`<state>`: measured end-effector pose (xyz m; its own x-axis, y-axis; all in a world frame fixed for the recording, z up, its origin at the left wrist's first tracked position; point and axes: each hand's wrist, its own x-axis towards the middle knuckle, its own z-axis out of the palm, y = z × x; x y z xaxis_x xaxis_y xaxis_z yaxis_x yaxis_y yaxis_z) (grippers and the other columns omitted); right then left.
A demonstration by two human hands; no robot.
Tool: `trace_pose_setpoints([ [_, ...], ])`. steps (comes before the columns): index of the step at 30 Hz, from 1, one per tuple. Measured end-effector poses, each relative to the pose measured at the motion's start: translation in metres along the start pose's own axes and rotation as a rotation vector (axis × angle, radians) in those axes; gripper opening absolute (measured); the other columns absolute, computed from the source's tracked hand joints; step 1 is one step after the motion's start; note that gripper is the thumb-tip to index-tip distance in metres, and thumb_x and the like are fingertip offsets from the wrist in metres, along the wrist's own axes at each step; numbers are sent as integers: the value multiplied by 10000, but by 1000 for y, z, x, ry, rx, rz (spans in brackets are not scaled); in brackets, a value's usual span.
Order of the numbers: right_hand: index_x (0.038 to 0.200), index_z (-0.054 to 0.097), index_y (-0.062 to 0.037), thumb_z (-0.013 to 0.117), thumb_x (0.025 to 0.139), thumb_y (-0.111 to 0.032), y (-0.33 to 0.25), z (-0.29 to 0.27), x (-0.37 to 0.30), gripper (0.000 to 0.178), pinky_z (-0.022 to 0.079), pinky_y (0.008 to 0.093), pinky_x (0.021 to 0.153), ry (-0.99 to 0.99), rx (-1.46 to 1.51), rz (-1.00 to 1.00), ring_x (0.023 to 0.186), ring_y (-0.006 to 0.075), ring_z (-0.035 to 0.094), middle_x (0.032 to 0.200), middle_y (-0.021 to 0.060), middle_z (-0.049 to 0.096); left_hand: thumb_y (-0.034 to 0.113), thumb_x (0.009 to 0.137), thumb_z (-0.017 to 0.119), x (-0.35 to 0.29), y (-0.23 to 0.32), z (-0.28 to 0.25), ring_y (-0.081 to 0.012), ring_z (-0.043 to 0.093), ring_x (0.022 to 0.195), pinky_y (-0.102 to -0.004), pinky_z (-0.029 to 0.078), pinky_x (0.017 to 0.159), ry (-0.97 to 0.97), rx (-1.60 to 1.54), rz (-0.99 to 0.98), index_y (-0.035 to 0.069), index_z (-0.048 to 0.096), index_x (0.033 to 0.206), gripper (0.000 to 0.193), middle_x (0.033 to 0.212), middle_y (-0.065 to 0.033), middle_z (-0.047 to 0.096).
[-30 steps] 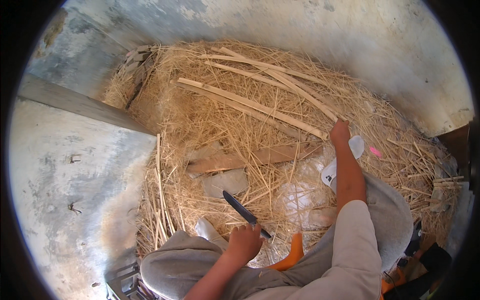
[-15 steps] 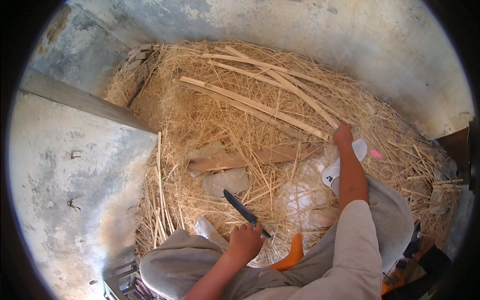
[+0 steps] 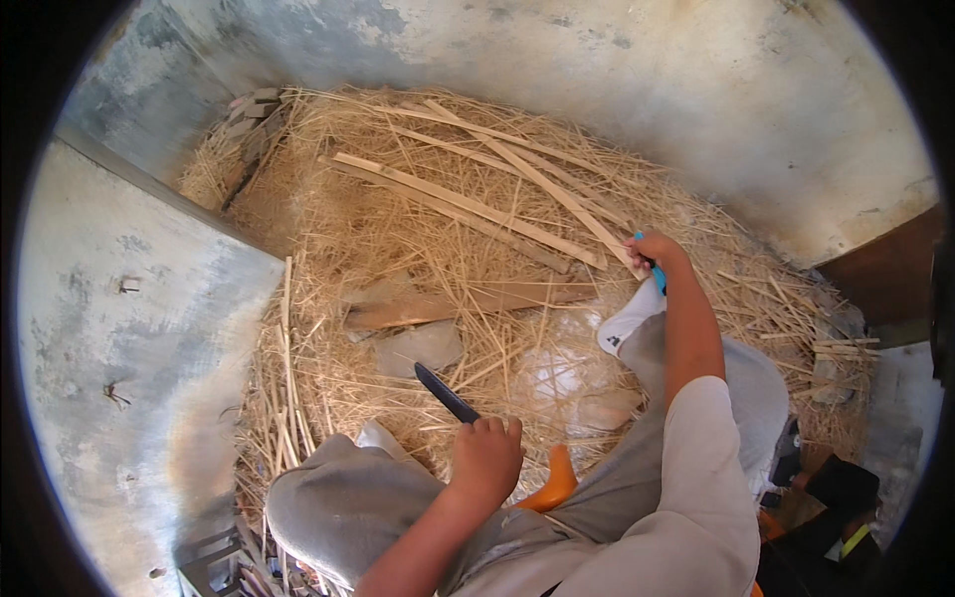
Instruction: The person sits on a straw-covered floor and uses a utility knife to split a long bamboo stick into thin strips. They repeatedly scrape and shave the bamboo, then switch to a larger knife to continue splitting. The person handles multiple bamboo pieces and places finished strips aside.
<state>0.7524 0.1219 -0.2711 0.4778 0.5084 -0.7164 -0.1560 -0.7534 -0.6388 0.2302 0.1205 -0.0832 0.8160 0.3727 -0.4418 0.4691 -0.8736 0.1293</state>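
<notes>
My left hand (image 3: 485, 460), low in the middle, is closed around a knife (image 3: 446, 392); its dark blade points up and to the left, and its handle is hidden in my fist. Stretched out to the right, my right hand (image 3: 657, 254) is closed on a slim turquoise tool (image 3: 658, 278) with a dark part, its kind unclear. Just beside those fingers lies the near end of a long pale wooden strip (image 3: 557, 194). Below the hand is my white-socked foot (image 3: 627, 320).
Straw and shavings (image 3: 398, 239) cover the floor. More pale strips (image 3: 468, 211), a brown plank (image 3: 477, 301) and a flat stone (image 3: 418, 347) lie ahead. An orange curved object (image 3: 553, 482) sits between my legs. Walls (image 3: 149, 348) stand left and beyond.
The view has shifted. My left hand has gone from resting over the knife's handle to being wrapped around it. The turquoise tool now shows in my right hand.
</notes>
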Motion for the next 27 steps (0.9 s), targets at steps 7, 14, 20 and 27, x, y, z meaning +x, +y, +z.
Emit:
trace_pose_setpoints([
  [7,929,624,-64,718,911,-221,-47,18,-44,184,344,256,411,-164,-285,105,476,75,441,576,-19,508,360,908,663,-7,20,-24,-280,653,991,-411,485,854,74,-8,51,62,616,1243,451,1019,-124,674],
  [14,904,613,-71,722,882,-174,-59,42,-51,152,355,284,415,-133,-517,31,470,93,447,577,-8,513,349,914,655,-7,27,-30,-280,650,990,-415,472,866,94,19,40,64,614,1232,429,1007,-117,672],
  [20,894,696,-19,675,863,-130,-88,35,-78,117,467,367,474,85,-781,-84,534,179,586,650,79,640,347,913,656,-15,33,-42,-282,652,985,-418,470,859,110,24,53,63,608,1225,424,1017,-122,677],
  [27,1021,753,-25,630,875,-163,-162,10,-161,235,572,446,730,787,-1057,-297,895,294,738,943,171,745,340,920,654,-24,30,-44,-287,656,983,-427,475,858,110,-31,26,55,606,1224,419,1028,-132,680],
])
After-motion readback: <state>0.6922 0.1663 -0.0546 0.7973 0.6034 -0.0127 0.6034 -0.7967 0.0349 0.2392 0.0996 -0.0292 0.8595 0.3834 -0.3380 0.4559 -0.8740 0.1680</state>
